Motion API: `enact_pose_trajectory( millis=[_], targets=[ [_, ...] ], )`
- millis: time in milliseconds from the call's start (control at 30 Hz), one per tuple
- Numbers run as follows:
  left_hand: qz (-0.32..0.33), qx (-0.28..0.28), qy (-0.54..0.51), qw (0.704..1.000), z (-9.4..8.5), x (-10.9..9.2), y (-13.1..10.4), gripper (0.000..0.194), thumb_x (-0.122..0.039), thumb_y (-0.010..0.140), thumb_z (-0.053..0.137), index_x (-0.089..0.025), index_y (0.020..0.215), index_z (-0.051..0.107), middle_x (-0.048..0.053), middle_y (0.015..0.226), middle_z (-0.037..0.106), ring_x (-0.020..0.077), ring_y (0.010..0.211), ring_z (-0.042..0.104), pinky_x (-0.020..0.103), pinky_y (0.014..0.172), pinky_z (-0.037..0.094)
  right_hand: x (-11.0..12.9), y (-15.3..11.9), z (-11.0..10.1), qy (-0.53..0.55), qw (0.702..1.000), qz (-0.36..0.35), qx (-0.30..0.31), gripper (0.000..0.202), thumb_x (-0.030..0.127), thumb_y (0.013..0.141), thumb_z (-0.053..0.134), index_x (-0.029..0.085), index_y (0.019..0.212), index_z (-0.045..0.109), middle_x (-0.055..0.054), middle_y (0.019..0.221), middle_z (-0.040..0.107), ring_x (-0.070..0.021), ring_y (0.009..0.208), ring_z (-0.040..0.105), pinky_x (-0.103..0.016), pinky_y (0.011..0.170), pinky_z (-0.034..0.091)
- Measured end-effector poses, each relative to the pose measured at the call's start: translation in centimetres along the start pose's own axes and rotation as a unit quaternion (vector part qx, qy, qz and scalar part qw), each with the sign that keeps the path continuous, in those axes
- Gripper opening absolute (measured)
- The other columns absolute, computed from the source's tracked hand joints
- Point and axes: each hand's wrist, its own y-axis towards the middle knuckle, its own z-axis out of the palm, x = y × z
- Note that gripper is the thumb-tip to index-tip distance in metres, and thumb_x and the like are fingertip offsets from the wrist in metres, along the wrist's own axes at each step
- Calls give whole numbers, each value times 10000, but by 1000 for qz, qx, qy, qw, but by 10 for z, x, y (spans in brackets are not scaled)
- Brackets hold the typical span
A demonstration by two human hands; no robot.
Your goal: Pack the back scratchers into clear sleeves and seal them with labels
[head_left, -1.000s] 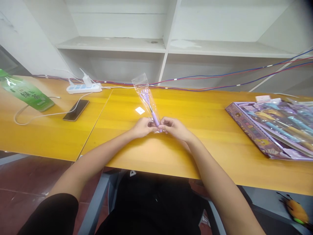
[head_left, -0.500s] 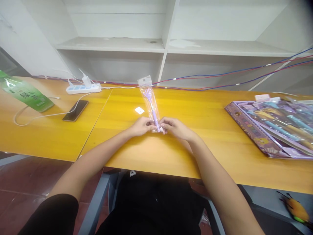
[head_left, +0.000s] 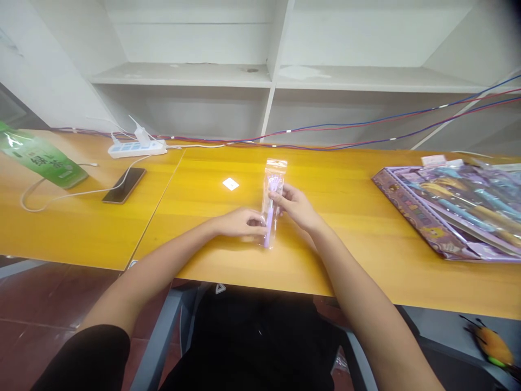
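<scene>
A purple pen lies inside a clear plastic bag with a header strip at its far end, upright in the view over the middle of the table. My right hand grips the bag's upper right side, thumb across its front. Lower down, my left hand pinches the left edge of the bag near the pen's barrel. A small white card rests on the wood to the left of the bag.
On the left are a green bottle, a phone and a white power strip with cables. At the right, a purple patterned box holds several packaged pens. White shelves stand behind the yellow table.
The bagged pen has come closer to me and stands straighter. My right hand has moved up along the bag from its bottom end; my left hand is slightly lower.
</scene>
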Motion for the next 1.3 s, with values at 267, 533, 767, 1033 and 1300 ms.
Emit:
enact_pose_trajectory(
  millis=[267,533,767,1033,1300],
  targets=[
    [90,-394,-106,908,-7,22,14,300,-326,946,687,-202,1206,607,83,1199,668,139,927,660,271,855,531,1,-7,16,18,994,52,94,466,507,807,860,207,1112,674,-8,857,702,-128,642,594,-288,583,509],
    [74,-428,-134,891,-14,24,15,277,-260,903,674,-187,1166,722,99,1257,733,199,1056,686,327,939,540,3,-11,21,7,987,79,140,486,426,807,873,189,1196,706,-44,972,761,-169,790,697,-297,703,572],
    [68,-441,-130,886,-15,26,15,252,-247,891,689,-178,1123,760,85,1106,784,198,1025,712,334,963,527,0,-10,21,3,986,63,155,463,411,810,874,205,1201,735,-76,1143,780,-232,1000,738,-381,921,596],
    [62,-446,-165,878,-17,35,19,181,-345,910,719,-175,971,733,71,1029,759,179,930,692,292,830,543,0,-11,20,-8,982,63,177,465,422,806,874,177,1175,732,-74,1075,780,-234,984,731,-400,940,582],
    [51,-498,-170,849,-21,44,23,121,-309,962,677,-195,942,641,27,929,662,135,802,653,254,750,554,-2,-13,21,-16,970,83,228,468,433,811,877,177,1177,736,-74,1137,769,-230,1012,720,-393,954,567]
  ],
)
